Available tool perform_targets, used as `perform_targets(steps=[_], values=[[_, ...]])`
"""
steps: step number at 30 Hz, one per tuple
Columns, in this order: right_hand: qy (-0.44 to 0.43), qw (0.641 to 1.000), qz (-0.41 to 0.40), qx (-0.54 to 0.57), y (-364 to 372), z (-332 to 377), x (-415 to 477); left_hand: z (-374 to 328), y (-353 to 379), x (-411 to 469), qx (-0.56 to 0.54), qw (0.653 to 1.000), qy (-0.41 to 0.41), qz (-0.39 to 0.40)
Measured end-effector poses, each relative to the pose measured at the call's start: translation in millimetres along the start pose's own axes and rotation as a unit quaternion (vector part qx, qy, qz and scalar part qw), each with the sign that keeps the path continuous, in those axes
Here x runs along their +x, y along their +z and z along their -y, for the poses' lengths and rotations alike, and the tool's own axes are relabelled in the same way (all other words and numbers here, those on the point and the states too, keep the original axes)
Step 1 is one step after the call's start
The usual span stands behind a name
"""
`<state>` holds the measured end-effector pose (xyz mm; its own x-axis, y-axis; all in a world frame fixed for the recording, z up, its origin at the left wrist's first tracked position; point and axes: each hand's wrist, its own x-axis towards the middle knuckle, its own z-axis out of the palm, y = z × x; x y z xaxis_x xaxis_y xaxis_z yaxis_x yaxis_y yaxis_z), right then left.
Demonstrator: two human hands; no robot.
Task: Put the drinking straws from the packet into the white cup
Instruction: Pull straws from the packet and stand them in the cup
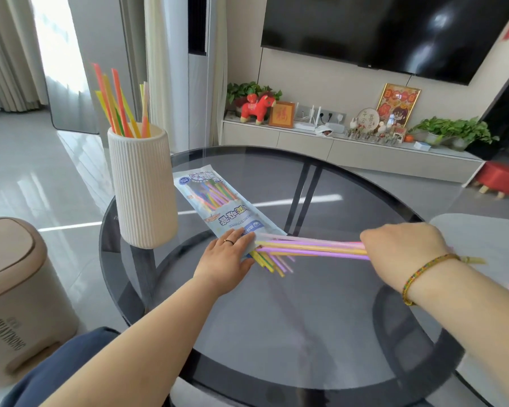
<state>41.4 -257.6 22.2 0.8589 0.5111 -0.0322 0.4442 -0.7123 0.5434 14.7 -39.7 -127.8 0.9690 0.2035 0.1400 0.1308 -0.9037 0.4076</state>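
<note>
Drinking straws [312,248] half out of the packet [218,207], one bunch gripped in our right hand [403,248].
In the head view, our left hand [229,254] lies flat, fingers straight, on the packet's open end and pins it to the glass worktop [306,333]. Our right hand curls round a pink and yellow bunch whose far ends sit at the packet's mouth. Other straws poke out there and fan across the glass. We judge the pull should run straight along the packet so nothing snags or scatters. Then we lift the bunch, turn it upright and lower it into the white cup [143,189], which stands beside the packet and already holds several straws.
</note>
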Motion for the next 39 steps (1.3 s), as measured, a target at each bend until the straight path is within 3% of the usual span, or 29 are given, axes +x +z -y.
perform_targets(steps=[4, 8, 11, 15, 17, 19, 22, 24, 25, 26, 27, 29, 30, 31, 35, 39], values=[[-0.030, 0.993, -0.067, -0.097, -27, -17, -5, -11, -14, -14, -0.163, 0.984, -0.028, -0.064], [-0.110, 0.974, -0.123, -0.153, -43, -17, 7, -30, -37, -31, -0.333, 0.924, -0.061, -0.179], [-0.162, 0.960, -0.159, -0.162, -58, -7, 14, -45, -58, -43, -0.418, 0.898, -0.009, -0.136], [-0.193, 0.950, -0.191, -0.154, -75, 16, 23, -58, -68, -48, -0.346, 0.938, 0.027, 0.003], [-0.221, 0.939, -0.205, -0.167, -81, 29, 21, -59, -66, -49, -0.320, 0.947, 0.019, 0.008], [-0.193, 0.907, -0.305, -0.218, -83, 36, 19, -55, -65, -50, -0.355, 0.935, -0.005, 0.003], [-0.137, 0.839, -0.510, -0.131, -74, 43, 25, -44, -64, -51, -0.380, 0.925, -0.025, -0.018], [-0.113, 0.818, -0.560, 0.063, -70, 51, 28, -37, -66, -51, -0.398, 0.916, -0.035, -0.042], [-0.092, 0.804, -0.543, 0.223, -68, 57, 28, -34, -67, -50, -0.413, 0.908, -0.040, -0.052], [-0.065, 0.768, -0.494, 0.404, -69, 63, 26, -31, -68, -49, -0.425, 0.902, -0.043, -0.060], [-0.041, 0.698, -0.418, 0.580, -71, 69, 25, -29, -68, -48, -0.433, 0.898, -0.044, -0.065], [-0.033, 0.517, -0.224, 0.825, -75, 83, 28, -25, -69, -47, -0.444, 0.893, -0.039, -0.065], [-0.053, 0.448, -0.140, 0.882, -76, 90, 31, -24, -70, -48, -0.447, 0.892, -0.036, -0.063], [-0.080, 0.416, -0.084, 0.902, -77, 97, 34, -24, -70, -49, -0.447, 0.892, -0.033, -0.059], [-0.091, 0.471, -0.058, 0.875, -75, 123, 44, -17, -68, -51, -0.442, 0.895, -0.027, -0.051], [-0.083, 0.466, -0.077, 0.878, -74, 136, 54, -9, -65, -46, -0.449, 0.891, -0.026, -0.061]])
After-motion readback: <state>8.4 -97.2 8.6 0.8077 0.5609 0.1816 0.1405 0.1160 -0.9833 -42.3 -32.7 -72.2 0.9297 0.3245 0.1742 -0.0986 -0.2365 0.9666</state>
